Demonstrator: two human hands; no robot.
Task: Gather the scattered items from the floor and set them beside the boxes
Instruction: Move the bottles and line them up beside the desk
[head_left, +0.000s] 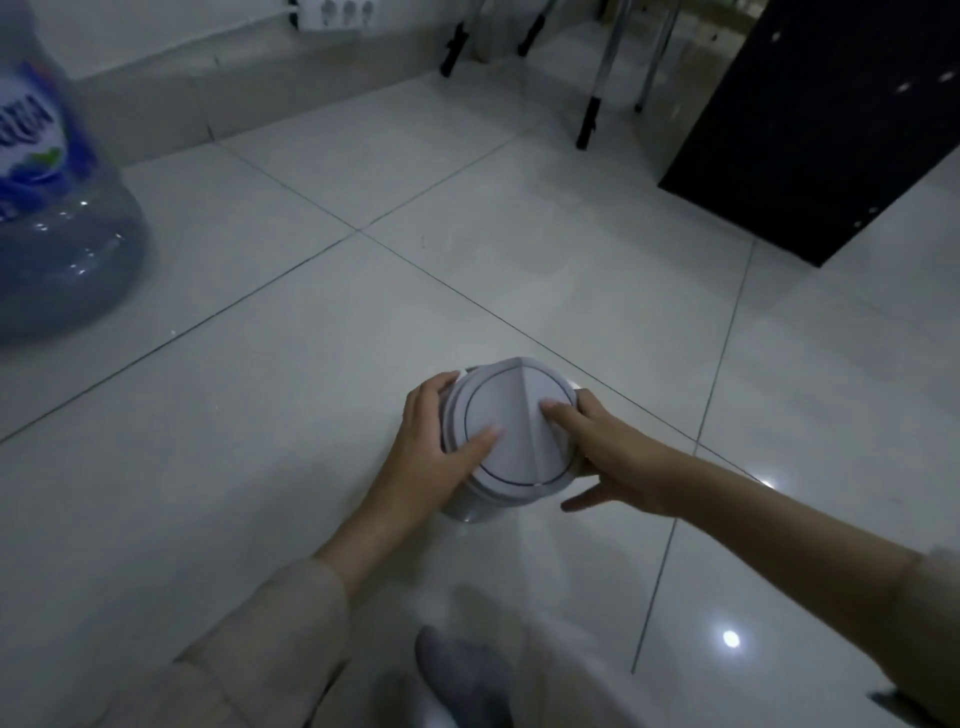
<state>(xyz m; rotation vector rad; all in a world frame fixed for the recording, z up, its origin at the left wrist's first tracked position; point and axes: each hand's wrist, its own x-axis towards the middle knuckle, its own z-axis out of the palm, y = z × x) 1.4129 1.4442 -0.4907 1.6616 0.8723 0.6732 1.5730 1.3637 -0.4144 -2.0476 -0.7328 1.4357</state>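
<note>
White plastic bin (511, 441) with a round swing lid, seen from above on the pale tiled floor (311, 291), gripped from both sides. Left hand (441, 441) wrapped round the bin's left rim, fingers curled over the far edge, thumb (480, 441) laid across the lid. Right hand (608, 457) clasping the right rim, index finger (558, 413) pressed flat on the lid near its raised centre crease, other fingers reaching behind the edge, thumb (584, 499) stretched out low beside the bin's wall. Both hands closed round the bin, nothing else held. Base of the bin close to or on the tile, contact not clear from this angle. Beige sleeves (291, 613) along both forearms; grey slippered foot (462, 675) at the lower edge, just below the bin. Large blue water jug (57, 223) with a printed label standing at far left, well apart from the bin. Dark cabinet panel (810, 119) at upper right, metal legs (597, 98) with black feet beside it, white power strip (337, 13) against the wall at top. Ceiling light reflected as bright spots on the glossy tile at lower right.
</note>
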